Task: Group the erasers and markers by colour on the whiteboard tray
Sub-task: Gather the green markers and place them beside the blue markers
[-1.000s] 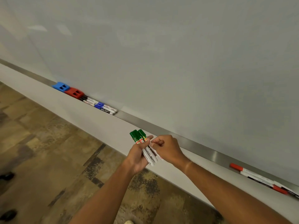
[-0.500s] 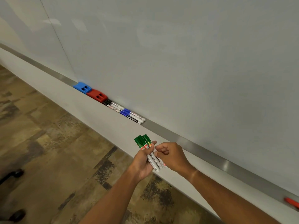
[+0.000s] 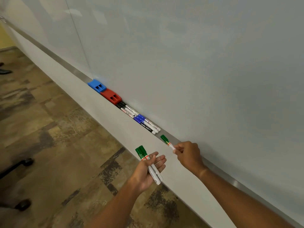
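Green marker (image 3: 167, 142) in right hand (image 3: 187, 154) lies along tray (image 3: 174, 139), cap leftward.

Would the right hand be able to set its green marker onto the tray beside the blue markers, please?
Probably yes: the right hand pinches the green marker just over the tray, and the stretch up to the blue markers looks bare.
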Motion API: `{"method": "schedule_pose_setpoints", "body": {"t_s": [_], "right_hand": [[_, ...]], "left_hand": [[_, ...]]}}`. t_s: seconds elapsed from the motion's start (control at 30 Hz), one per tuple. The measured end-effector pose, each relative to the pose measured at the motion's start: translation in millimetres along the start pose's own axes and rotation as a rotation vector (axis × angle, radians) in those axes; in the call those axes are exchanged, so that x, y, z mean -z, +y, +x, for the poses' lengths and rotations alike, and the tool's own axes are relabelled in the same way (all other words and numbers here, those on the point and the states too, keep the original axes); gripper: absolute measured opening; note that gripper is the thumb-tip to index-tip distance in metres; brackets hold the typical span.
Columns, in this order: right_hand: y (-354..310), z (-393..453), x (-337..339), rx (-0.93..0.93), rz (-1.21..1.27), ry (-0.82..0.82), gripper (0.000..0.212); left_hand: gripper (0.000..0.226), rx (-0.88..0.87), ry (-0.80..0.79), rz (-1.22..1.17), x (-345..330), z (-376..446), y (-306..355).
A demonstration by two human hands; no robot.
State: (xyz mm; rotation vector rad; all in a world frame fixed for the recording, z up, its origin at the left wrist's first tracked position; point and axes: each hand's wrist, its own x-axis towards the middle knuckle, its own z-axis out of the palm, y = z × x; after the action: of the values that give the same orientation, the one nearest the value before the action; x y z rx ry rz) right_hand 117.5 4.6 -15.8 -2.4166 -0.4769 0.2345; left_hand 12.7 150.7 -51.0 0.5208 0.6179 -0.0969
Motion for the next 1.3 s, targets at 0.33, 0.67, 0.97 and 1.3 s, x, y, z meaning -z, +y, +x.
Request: {"method": "schedule_pose_setpoints", "body": {"t_s": [0.33, 0.67, 0.97, 1.3], "right_hand": [[5, 51, -15, 0.039, -0.168, -0.072, 0.012], [10, 52, -26, -0.011, -0.075, -0.023, 0.007], [13, 48, -29, 0.025, -0.031, 0.000, 0.007], [14, 41, -30, 0.016, 0.020, 0.044, 0.032]], "left_hand": [[0.035, -0.039, 0.063, -0.032, 3, 13, 12], [0.035, -0.047, 0.070, -0.020, -9, 18, 12], [0.035, -0.036, 0.059, -0.015, -16, 18, 11], [0.034, -0.025, 0.053, -0.009, -20, 16, 12]]}}
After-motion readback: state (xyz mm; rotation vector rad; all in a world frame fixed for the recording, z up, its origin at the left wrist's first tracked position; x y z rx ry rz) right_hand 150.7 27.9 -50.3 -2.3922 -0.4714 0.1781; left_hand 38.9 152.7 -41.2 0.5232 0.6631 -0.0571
